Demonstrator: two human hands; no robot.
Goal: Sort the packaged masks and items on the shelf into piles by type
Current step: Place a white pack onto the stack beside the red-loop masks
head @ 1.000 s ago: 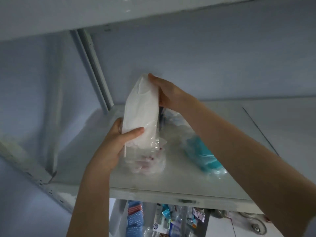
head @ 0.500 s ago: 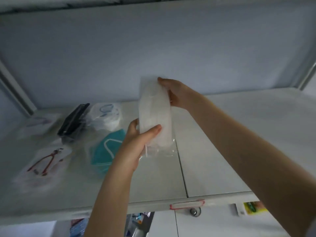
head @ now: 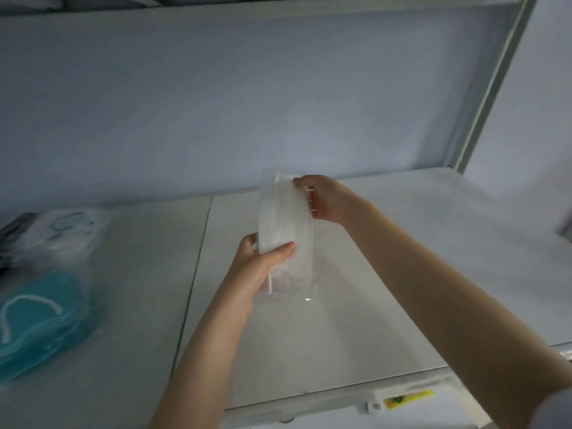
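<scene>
A clear plastic pack of white masks (head: 286,221) stands on end just above the white shelf (head: 356,329), near its middle. My left hand (head: 263,267) grips the pack's lower part, thumb across the front. At the pack's upper right edge my right hand (head: 325,198) pinches it. At the left edge lie a teal mask pack (head: 37,317) and, behind it, a white mask pack with blue loops (head: 62,233). A dark item (head: 12,227) shows at the far left, mostly cut off.
A seam (head: 198,267) splits the shelf into two panels; both hands are over the right panel. A shelf post (head: 495,82) rises at the back right. The wall is close behind. A yellow label (head: 407,397) sits below the front edge.
Both hands carried the white mask pack rightward along the shelf, away from the teal pack and the other items, which now sit at the left edge. The grip is unchanged.
</scene>
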